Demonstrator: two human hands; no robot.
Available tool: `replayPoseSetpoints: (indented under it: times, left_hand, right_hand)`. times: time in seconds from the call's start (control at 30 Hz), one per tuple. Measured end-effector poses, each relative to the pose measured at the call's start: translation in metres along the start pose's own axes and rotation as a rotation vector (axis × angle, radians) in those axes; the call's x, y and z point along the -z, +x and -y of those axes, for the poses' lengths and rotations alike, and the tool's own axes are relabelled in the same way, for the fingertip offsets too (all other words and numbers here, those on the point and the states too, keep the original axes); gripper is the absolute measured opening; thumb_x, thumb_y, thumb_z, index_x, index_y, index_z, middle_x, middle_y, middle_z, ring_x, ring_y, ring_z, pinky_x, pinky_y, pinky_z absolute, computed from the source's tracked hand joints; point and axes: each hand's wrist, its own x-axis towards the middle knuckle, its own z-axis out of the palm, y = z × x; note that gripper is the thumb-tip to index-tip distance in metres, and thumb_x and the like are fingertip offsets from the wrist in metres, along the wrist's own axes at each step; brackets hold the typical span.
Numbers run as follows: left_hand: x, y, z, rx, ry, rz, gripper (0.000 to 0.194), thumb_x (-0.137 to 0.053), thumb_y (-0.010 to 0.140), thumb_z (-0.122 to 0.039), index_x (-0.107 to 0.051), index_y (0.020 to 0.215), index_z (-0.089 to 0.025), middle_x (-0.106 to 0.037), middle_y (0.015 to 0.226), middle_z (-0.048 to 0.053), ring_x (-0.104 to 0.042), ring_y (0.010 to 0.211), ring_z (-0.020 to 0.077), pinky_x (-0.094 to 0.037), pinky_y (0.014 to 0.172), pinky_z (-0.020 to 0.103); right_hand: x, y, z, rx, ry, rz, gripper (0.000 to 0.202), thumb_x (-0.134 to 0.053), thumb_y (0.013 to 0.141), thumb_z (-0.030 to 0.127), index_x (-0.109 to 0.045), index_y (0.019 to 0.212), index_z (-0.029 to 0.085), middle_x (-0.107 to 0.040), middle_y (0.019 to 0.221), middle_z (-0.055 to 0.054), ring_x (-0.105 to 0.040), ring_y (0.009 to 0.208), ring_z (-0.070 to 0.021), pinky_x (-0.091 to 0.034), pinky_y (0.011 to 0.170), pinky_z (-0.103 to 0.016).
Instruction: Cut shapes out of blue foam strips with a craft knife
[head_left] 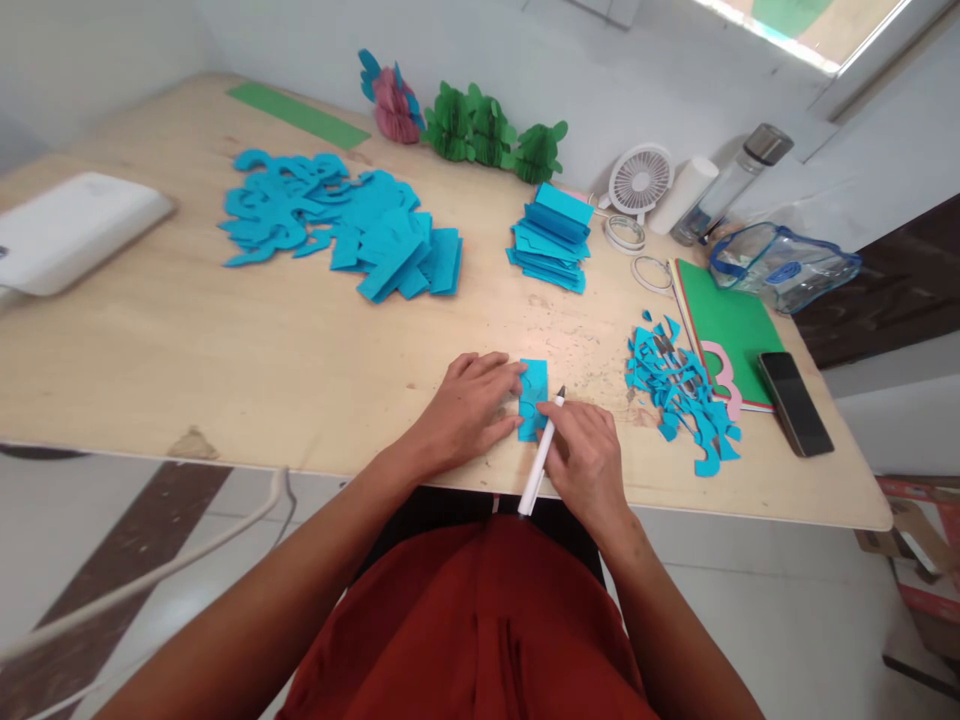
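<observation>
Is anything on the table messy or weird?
Yes, a little: blue scraps lie strewn beside the green paper, unlike the piled blue slips farther back. A pink curvy piece looks odd too, lying partly over the green paper's edge, next to all that blue.

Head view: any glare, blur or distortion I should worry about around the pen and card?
In the head view, the window is washed out along its lower edge; the white box looks soft; the forearms seem stretched toward the bottom corners; the pen reads clearly, but lines on the card are faint.
</observation>
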Motion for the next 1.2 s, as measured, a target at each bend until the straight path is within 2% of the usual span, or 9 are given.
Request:
replayPoseSetpoints:
  times: [0.67, 0.87, 1.2]
  left_hand:
    - [0.0024, 0.0005, -0.0029, 0.016, -0.02, 0.006, 0.027, -0.051, 0.087, -0.03, -0.059, 0.111, -0.02, -0.058, 0.137, 0.009, -0.045, 0.132, 0.0296, -0.031, 0.109, 0.049]
    - [0.0041, 0.0, -0.0036, 0.002, -0.038, -0.011, 0.027, -0.041, 0.09, -0.023, -0.057, 0.112, -0.019, -0.059, 0.136, 0.01, -0.045, 0.132, 0.0271, -0.031, 0.109, 0.048]
    - [0.0007, 0.0009, -0.0011, 0.024, -0.017, -0.007, 0.028, -0.056, 0.083, -0.03, -0.057, 0.109, -0.021, -0.059, 0.136, 0.009, -0.046, 0.132, 0.03, -0.032, 0.109, 0.049]
  right_hand:
    - [0.0005, 0.0, 0.0002, 0.006, 0.0, 0.015, 0.035, -0.049, 0.085, 0.005, -0.063, 0.114, 0.019, -0.072, 0.096, -0.008, -0.063, 0.099, -0.0239, -0.043, 0.087, -0.038]
    - [0.0006, 0.001, 0.0005, 0.02, -0.011, 0.001, 0.032, -0.05, 0.086, 0.005, -0.063, 0.112, 0.016, -0.072, 0.094, -0.008, -0.062, 0.097, -0.024, -0.042, 0.086, -0.038]
    - [-0.0007, 0.001, 0.002, 0.04, -0.077, 0.008, 0.032, -0.047, 0.087, 0.006, -0.065, 0.112, 0.016, -0.069, 0.091, -0.008, -0.061, 0.091, -0.0232, -0.043, 0.083, -0.038]
